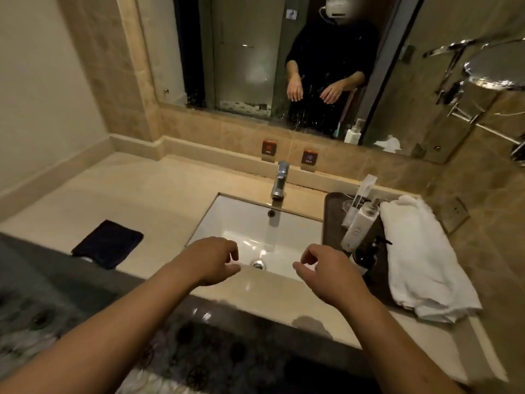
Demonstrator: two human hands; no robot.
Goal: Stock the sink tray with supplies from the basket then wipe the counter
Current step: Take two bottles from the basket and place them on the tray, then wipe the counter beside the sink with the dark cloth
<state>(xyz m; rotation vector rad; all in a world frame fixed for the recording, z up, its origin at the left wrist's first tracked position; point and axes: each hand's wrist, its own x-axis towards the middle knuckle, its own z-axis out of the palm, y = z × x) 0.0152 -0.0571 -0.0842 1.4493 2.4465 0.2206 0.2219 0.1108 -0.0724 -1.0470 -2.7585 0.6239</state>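
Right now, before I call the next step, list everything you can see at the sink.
Sink: one, white, set in counter.
Faucet: one, chrome, behind sink.
Tray: one, dark, right of sink.
Pump bottle: one, white, on tray.
Dark bottle: one, tray front.
Packet: one, white, upright on tray.
Towel: one, white, right of the bottles.
Cloth: one, dark, left counter.
Mirror: one, back wall.
Left hand: empty, over sink.
Right hand: empty, over sink.

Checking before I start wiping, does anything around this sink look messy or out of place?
A few things. The white towel lies rumpled, draped over the dark tray's right edge onto the counter. The white bottle in the tray leans rather than standing upright. A dark patch, possibly wet, marks the counter's front edge.
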